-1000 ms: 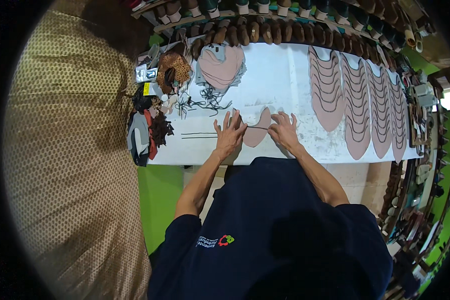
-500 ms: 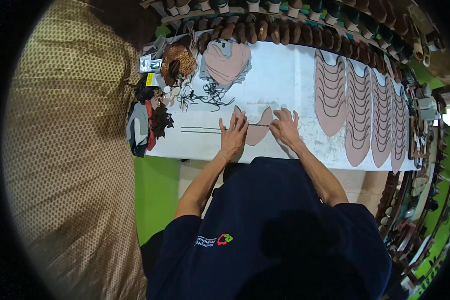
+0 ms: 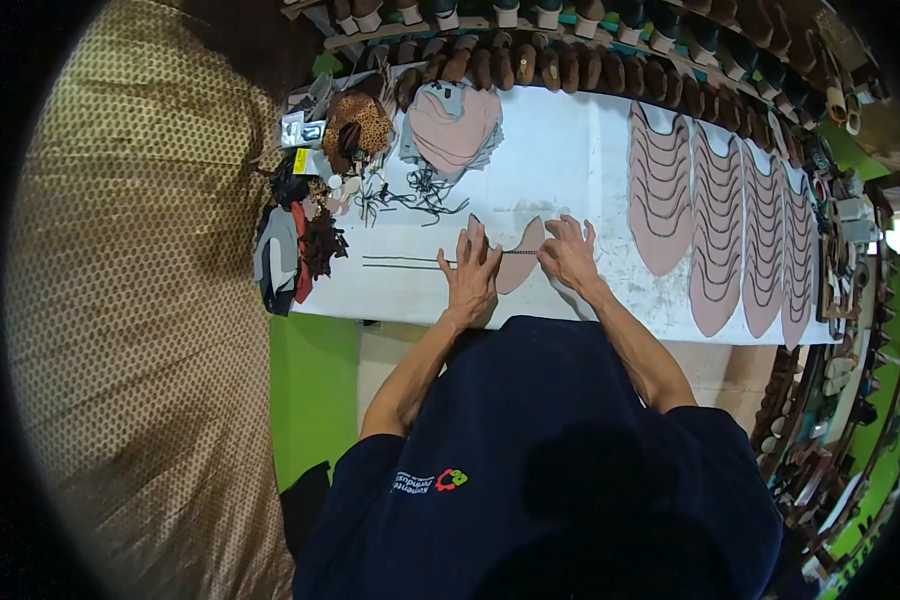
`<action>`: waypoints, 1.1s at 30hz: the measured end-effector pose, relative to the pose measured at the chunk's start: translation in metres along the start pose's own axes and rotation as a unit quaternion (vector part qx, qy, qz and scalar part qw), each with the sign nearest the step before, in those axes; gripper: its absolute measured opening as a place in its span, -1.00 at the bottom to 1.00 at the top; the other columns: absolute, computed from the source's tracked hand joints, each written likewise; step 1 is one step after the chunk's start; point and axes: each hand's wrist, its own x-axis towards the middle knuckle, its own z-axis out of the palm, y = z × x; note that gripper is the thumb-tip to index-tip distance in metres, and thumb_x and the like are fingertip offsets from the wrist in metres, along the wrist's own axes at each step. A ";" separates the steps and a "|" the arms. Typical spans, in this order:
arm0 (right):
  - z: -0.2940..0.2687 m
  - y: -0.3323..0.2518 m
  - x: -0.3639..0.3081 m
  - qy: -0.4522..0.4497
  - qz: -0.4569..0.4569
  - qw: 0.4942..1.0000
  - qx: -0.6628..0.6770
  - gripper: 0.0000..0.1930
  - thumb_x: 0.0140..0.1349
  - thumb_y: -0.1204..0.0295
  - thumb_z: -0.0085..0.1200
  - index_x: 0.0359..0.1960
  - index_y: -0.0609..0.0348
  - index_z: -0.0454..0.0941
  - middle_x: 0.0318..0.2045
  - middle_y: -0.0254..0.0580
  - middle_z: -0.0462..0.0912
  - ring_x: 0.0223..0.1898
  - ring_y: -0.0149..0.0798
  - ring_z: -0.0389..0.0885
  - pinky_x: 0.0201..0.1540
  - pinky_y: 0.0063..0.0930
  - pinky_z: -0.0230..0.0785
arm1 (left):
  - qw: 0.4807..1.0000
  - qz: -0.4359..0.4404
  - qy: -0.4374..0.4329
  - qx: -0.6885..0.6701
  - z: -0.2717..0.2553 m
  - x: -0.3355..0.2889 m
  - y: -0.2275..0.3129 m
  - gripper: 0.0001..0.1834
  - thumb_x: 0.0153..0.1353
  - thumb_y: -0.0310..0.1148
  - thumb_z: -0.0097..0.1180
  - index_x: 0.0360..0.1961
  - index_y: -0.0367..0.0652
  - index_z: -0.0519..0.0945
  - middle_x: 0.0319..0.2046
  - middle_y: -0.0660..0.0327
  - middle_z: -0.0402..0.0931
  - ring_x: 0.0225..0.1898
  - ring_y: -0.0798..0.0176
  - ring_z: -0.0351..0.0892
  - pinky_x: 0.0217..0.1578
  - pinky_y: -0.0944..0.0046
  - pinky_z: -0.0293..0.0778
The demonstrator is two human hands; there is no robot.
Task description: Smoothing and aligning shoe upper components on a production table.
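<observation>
A pink U-shaped piece, like a shoe upper (image 3: 518,272), lies flat on the white table in front of me, its rounded point toward me. Across it runs a thin dark braided strip (image 3: 516,252). My left hand (image 3: 473,278) rests on the piece's left side with fingers stretched and apart, covering part of it. At the right edge, my right hand (image 3: 570,258) has thumb and index finger pinched at the strip's end, its other fingers raised. Two dark cords (image 3: 398,261) stretch out on the table left of my left hand.
Columns of overlapping pink pieces with dark edging (image 3: 660,215) lie at the right. A stack of pink and grey pieces (image 3: 454,125) sits at the back, beside tangled dark cords (image 3: 428,190). Scraps (image 3: 322,240) crowd the left end. Shoe lasts (image 3: 570,68) line the far edge.
My left hand has shifted slightly to the right and its fingers have bent a little. The right hand holds nearly the same place.
</observation>
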 end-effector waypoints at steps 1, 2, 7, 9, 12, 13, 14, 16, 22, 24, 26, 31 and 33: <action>0.000 0.000 0.000 -0.001 0.001 1.000 -0.001 -0.78 0.24 0.19 0.27 -0.32 0.03 0.82 0.30 -0.13 0.53 0.51 0.09 0.20 0.51 0.49 -0.25 | 1.000 0.006 -0.001 0.006 0.000 -0.001 0.002 -0.48 0.34 -0.35 0.15 0.34 0.21 0.54 0.67 0.13 -0.09 0.64 -0.17 -0.13 0.35 -0.74 -0.21; 0.000 0.000 0.001 -0.001 0.001 1.000 -0.001 -0.78 0.24 0.19 0.27 -0.32 0.03 0.82 0.30 -0.13 0.53 0.51 0.09 0.20 0.51 0.49 -0.25 | 1.000 0.005 -0.001 0.006 0.000 -0.001 0.003 -0.48 0.34 -0.35 0.15 0.34 0.21 0.54 0.67 0.13 -0.09 0.64 -0.17 -0.13 0.35 -0.74 -0.21; -0.001 -0.001 0.006 0.018 -0.004 1.000 0.011 -0.79 0.22 0.25 0.25 -0.36 0.06 0.83 0.27 -0.14 0.55 0.48 0.09 0.24 0.50 0.47 -0.25 | 1.000 -0.009 -0.006 -0.006 0.005 -0.002 0.004 -0.48 0.32 -0.35 0.15 0.32 0.19 0.56 0.67 0.15 -0.08 0.64 -0.16 -0.11 0.34 -0.75 -0.20; -0.003 -0.001 0.008 0.018 -0.006 1.000 0.010 -0.79 0.22 0.25 0.24 -0.37 0.07 0.83 0.27 -0.14 0.55 0.48 0.10 0.24 0.50 0.47 -0.25 | 1.000 0.003 0.002 -0.002 0.005 -0.003 0.004 -0.48 0.32 -0.34 0.16 0.32 0.18 0.57 0.67 0.15 -0.08 0.64 -0.15 -0.11 0.34 -0.75 -0.20; -0.004 -0.002 0.012 0.018 -0.010 1.000 0.006 -0.79 0.21 0.25 0.24 -0.38 0.08 0.82 0.27 -0.14 0.55 0.48 0.10 0.24 0.50 0.47 -0.24 | 0.999 0.029 -0.003 0.018 0.002 0.000 0.001 -0.49 0.32 -0.33 0.16 0.32 0.15 0.57 0.67 0.15 -0.08 0.65 -0.13 -0.13 0.35 -0.75 -0.20; -0.004 -0.002 0.013 0.018 -0.010 1.000 0.001 -0.79 0.21 0.25 0.24 -0.38 0.08 0.82 0.27 -0.14 0.55 0.49 0.10 0.24 0.50 0.47 -0.24 | 0.998 0.044 -0.015 0.033 0.000 0.003 0.001 -0.49 0.32 -0.33 0.16 0.32 0.13 0.57 0.67 0.15 -0.08 0.65 -0.13 -0.14 0.35 -0.75 -0.20; -0.005 -0.002 0.013 0.018 -0.012 1.000 0.001 -0.79 0.21 0.25 0.24 -0.38 0.08 0.82 0.27 -0.14 0.55 0.49 0.10 0.24 0.50 0.47 -0.24 | 0.998 0.043 -0.015 0.033 -0.003 0.004 0.002 -0.49 0.32 -0.33 0.16 0.32 0.13 0.57 0.67 0.15 -0.08 0.65 -0.13 -0.14 0.35 -0.75 -0.20; -0.005 0.000 0.014 0.003 -0.012 1.000 -0.003 -0.79 0.21 0.25 0.23 -0.37 0.09 0.82 0.27 -0.13 0.55 0.49 0.11 0.24 0.50 0.48 -0.24 | 0.998 0.056 -0.021 0.012 -0.006 0.007 0.001 -0.50 0.31 -0.34 0.16 0.30 0.12 0.57 0.67 0.15 -0.07 0.65 -0.13 -0.17 0.34 -0.76 -0.20; -0.005 0.002 0.019 -0.018 -0.014 1.000 -0.018 -0.80 0.23 0.21 0.29 -0.32 0.00 0.83 0.29 -0.13 0.55 0.51 0.11 0.21 0.51 0.47 -0.25 | 1.000 0.007 -0.011 -0.018 -0.002 0.003 0.006 -0.46 0.28 -0.37 0.17 0.31 0.14 0.57 0.68 0.16 -0.11 0.66 -0.14 -0.19 0.33 -0.76 -0.19; -0.006 0.002 0.018 -0.020 -0.015 1.000 -0.019 -0.80 0.23 0.21 0.29 -0.31 0.00 0.84 0.29 -0.13 0.55 0.51 0.11 0.21 0.51 0.47 -0.25 | 1.000 0.015 -0.013 -0.019 0.000 0.003 0.009 -0.45 0.28 -0.37 0.17 0.32 0.15 0.57 0.68 0.16 -0.11 0.66 -0.14 -0.19 0.33 -0.77 -0.19; -0.007 0.003 0.020 -0.022 -0.016 0.999 -0.021 -0.80 0.23 0.21 0.29 -0.31 0.00 0.84 0.29 -0.13 0.55 0.51 0.12 0.21 0.51 0.47 -0.24 | 0.999 0.023 -0.014 -0.019 0.002 0.003 0.012 -0.44 0.27 -0.37 0.17 0.33 0.17 0.56 0.68 0.16 -0.12 0.66 -0.14 -0.19 0.32 -0.77 -0.19; -0.007 0.003 0.025 -0.004 -0.028 0.999 -0.015 -0.81 0.19 0.23 0.26 -0.35 0.02 0.82 0.26 -0.17 0.57 0.48 0.10 0.25 0.50 0.49 -0.21 | 1.000 0.014 -0.012 -0.016 0.009 0.002 0.014 -0.41 0.26 -0.37 0.18 0.35 0.19 0.55 0.68 0.16 -0.11 0.66 -0.12 -0.18 0.32 -0.77 -0.18; -0.007 0.004 0.026 -0.004 -0.028 1.000 -0.014 -0.81 0.20 0.23 0.26 -0.35 0.03 0.82 0.26 -0.17 0.57 0.48 0.10 0.26 0.50 0.50 -0.20 | 1.000 0.011 -0.009 -0.019 0.011 0.001 0.016 -0.41 0.26 -0.37 0.19 0.35 0.17 0.55 0.68 0.16 -0.11 0.66 -0.12 -0.17 0.32 -0.77 -0.18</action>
